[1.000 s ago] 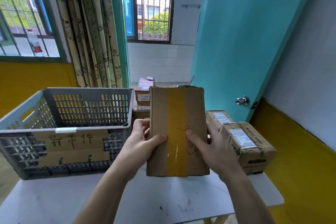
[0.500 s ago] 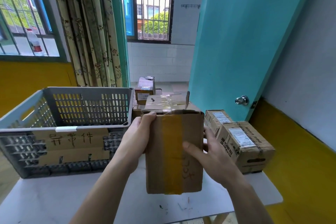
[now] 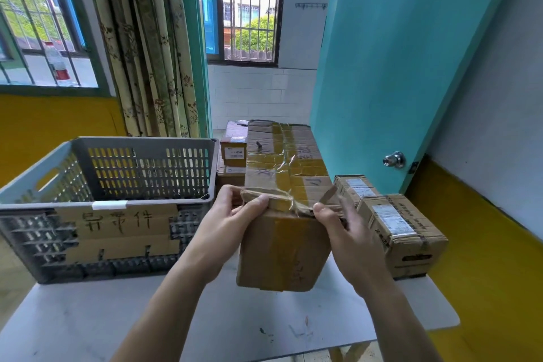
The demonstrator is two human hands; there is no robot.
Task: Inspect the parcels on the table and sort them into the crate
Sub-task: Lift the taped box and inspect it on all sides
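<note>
**A Worn Box Held Up for a Look**

The person held a brown cardboard parcel [image 3: 283, 232] up over the white table [image 3: 229, 323], in the middle, between the crate and the other boxes. The left hand [image 3: 232, 223] gripped its top left edge, with the thumb curled over the torn rim. The right hand [image 3: 349, 232] held the top right edge, thumb on the front and fingers behind.

The parcel looked old and tired. Its top side was wrinkled, and clear tape lay loose and crumpled over the yellow tape. A flap stuck out at the right corner. The cardboard would probably bend easily there, so the torn top was a poor place to squeeze. The flat sides lower down looked firmer and would make a safer hold. The shiny tape might be slippery. I guessed it was light, since two hands held it up by the edges alone.

The grey plastic crate [image 3: 123, 173] stood on the left of the table. A cardboard sign with handwriting was stuck on its front. Its floor was hidden by the near wall, so I could not tell if anything was inside.

Two taped parcels with labels [image 3: 405, 232] sat on the right. More small boxes [image 3: 233, 147] were stacked behind.
</note>
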